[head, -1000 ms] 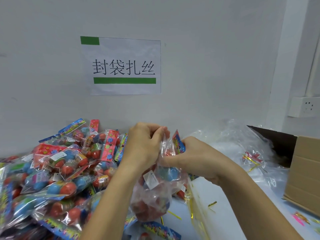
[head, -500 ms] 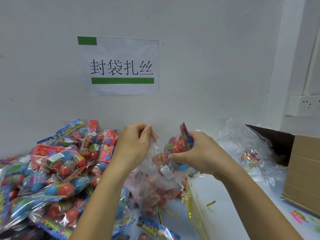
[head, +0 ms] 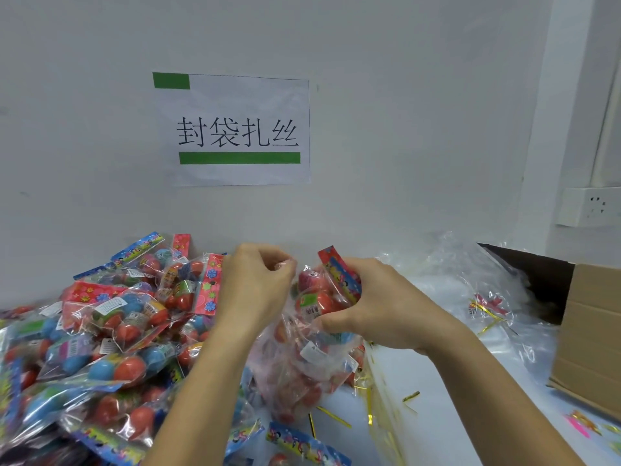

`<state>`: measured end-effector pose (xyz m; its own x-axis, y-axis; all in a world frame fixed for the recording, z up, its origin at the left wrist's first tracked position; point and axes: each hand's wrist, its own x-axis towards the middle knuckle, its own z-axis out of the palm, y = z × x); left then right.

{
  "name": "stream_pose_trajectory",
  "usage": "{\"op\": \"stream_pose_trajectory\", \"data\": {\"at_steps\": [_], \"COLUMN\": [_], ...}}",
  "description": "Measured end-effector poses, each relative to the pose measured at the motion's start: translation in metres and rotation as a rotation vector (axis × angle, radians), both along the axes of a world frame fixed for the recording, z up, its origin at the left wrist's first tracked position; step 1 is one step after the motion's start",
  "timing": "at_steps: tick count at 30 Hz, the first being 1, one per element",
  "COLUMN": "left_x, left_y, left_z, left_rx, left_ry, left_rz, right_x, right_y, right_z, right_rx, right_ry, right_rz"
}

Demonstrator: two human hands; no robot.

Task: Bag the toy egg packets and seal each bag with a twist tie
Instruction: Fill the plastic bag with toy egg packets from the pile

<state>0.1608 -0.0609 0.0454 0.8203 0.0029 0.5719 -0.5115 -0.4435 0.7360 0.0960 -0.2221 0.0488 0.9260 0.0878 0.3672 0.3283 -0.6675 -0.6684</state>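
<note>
Desk (head: pixel 447 428): white top against the wall, with a heap of toy egg packets (head: pixel 100 331) filling its 9 o'clock side, a drift of spare clear bags (head: pixel 470 297) at 2 o'clock and a cardboard box (head: pixel 591 334) at 3 o'clock. Clear bag (head: pixel 302 364) hangs at centre frame, already bulging with red and blue eggs. Change over the last second: the two hands, then bunched close together at the bag mouth, have drawn apart, so the mouth now gapes between them and the packet stands higher and more upright than before. Reading: the mouth is being reopened to seat one more packet, so filling is not finished and tying has not begun. Left hand (head: pixel 255 284) at 10 o'clock of the bag, fingers curled, pinching the film of the bag's rim. Right hand (head: pixel 373 307) at 2 o'clock of the bag, fingers wrapped round a packet (head: pixel 327 290) whose red header card pokes up toward 12 o'clock; the packet sits at the mouth, partly inside the film as far as I can judge. Gold twist ties (head: pixel 369 401) lie loose on the desk at 5 o'clock of the bag, untouched by either hand.
</note>
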Motion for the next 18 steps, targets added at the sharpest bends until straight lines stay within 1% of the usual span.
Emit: {"op": "stream_pose_trajectory", "data": {"at_steps": [4,6,8,11,14,18], "left_x": [-0.011,-0.013,-0.011,-0.005,-0.004,-0.005], "left_y": [-0.006,-0.008,-0.007,-0.003,-0.004,-0.007], "left_z": [0.007,0.008,0.008,0.006,0.004,0.005], "left_rx": [-0.023,-0.020,-0.054,-0.097,-0.053,0.009], "left_ry": [-0.169,-0.208,-0.188,-0.096,-0.028,-0.020], "left_rz": [-0.083,-0.098,-0.107,-0.137,-0.188,-0.263], "right_x": [-0.002,-0.004,-0.007,-0.010,-0.010,-0.008], "right_y": [0.004,0.004,0.001,-0.005,-0.010,-0.012], "right_z": [0.000,0.002,0.005,0.009,0.010,0.007], "right_rx": [-0.061,-0.096,-0.127,-0.160,-0.160,-0.175], "right_ry": [-0.006,-0.001,0.008,0.023,0.023,0.036], "right_rz": [0.059,0.086,0.106,0.124,0.118,0.116]}}
